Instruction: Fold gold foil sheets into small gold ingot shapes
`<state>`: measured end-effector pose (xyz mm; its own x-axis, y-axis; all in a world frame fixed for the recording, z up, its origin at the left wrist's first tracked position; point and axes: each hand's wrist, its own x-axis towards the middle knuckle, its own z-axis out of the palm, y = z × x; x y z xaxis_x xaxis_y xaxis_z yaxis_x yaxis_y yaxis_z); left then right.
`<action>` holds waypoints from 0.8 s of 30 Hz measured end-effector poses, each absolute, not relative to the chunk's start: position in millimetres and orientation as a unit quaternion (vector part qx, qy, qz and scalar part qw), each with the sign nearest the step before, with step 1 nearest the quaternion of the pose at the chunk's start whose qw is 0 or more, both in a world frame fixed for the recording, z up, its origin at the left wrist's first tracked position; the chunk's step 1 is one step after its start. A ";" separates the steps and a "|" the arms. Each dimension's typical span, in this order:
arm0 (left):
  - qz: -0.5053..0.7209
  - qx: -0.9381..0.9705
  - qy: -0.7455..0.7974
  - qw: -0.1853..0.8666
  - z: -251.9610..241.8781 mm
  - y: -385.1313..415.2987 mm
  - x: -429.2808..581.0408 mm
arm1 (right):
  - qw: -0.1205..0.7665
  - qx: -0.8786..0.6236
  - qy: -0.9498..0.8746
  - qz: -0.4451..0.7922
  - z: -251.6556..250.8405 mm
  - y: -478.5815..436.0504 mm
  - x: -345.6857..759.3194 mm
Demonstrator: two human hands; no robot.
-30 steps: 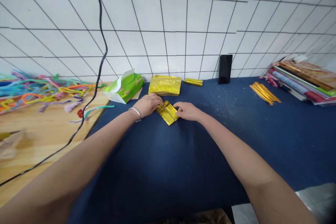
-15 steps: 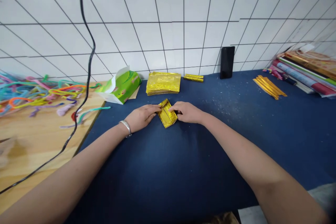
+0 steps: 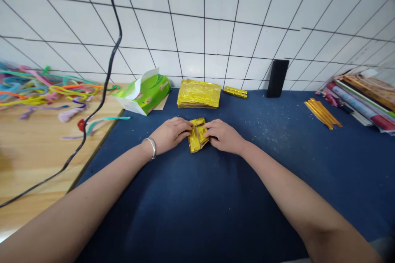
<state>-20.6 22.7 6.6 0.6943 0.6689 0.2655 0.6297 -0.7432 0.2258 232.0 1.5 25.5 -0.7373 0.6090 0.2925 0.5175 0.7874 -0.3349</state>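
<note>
A small folded sheet of gold foil paper (image 3: pixel 195 139) lies on the dark blue table surface (image 3: pixel 185 205), with creases and a narrow gap running down its middle. My left hand (image 3: pixel 173 133), a silver bangle at its wrist, grips the sheet's left edge with thumb and fingers. At the opposite edge my right hand (image 3: pixel 224 136) has its bent fingertips on the foil paper. Both hands rest low on the table, and parts of the sheet's edges are hidden under the fingers. Just behind stands a stack of gold foil paper (image 3: pixel 199 93).
A green tissue pack (image 3: pixel 151 92) sits back left. Colourful pipe cleaners (image 3: pixel 55 90) cover the wooden board, crossed by a black cable (image 3: pixel 106 82). Behind right are a gold foil roll (image 3: pixel 235 92), a black phone (image 3: pixel 277 79) against the tiled wall, gold strips (image 3: pixel 323 113) and piled books (image 3: pixel 367 98).
The view has tilted slightly. The foil paper has turned a little between my hands, and its right side is now folded further inward. My right fingers have shifted on its edge.
</note>
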 end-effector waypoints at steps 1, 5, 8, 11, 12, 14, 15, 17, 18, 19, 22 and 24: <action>0.163 0.920 0.353 0.057 8.4 21.0 -20.7 | 0.192 -0.300 -0.926 0.122 26.0 1.6 232.2; 0.140 0.926 0.344 0.060 16.0 15.4 -21.2 | 0.191 -0.318 -0.923 0.104 28.2 1.7 231.8; 0.130 0.928 0.344 0.062 19.3 13.7 -20.6 | 0.169 -0.339 -0.919 0.106 29.4 2.8 229.6; 0.123 0.925 0.354 0.061 20.8 13.5 -20.0 | 0.136 -0.360 -0.914 0.131 29.5 4.2 227.9; 0.119 0.925 0.357 0.062 21.2 13.6 -20.2 | 0.130 -0.366 -0.911 0.136 29.5 4.3 227.8; 0.113 0.924 0.358 0.070 22.4 13.7 -21.5 | 0.125 -0.369 -0.910 0.143 29.6 4.0 228.2; 0.110 0.925 0.356 0.076 23.4 13.5 -22.6 | 0.124 -0.370 -0.909 0.145 29.7 3.5 228.6; 0.107 0.925 0.351 0.098 26.4 12.4 -25.1 | 0.122 -0.372 -0.908 0.152 30.2 2.4 229.5; 0.102 0.926 0.346 0.112 28.4 11.3 -26.2 | 0.120 -0.373 -0.907 0.154 30.6 1.8 229.8; 0.095 0.927 0.341 0.127 30.5 9.9 -27.0 | 0.121 -0.373 -0.906 0.156 30.9 1.4 230.1; 0.068 0.930 0.326 0.152 36.1 4.3 -27.0 | 0.126 -0.371 -0.906 0.159 31.1 1.1 230.5; 0.061 0.933 0.324 0.146 38.1 0.8 -25.1 | 0.131 -0.372 -0.904 0.163 30.3 1.9 230.6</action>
<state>-25.1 0.8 38.1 0.7822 0.6228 0.0186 0.5872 -0.7468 0.3122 230.6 1.9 30.3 -0.6883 0.7162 0.1157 0.6304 0.6694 -0.3931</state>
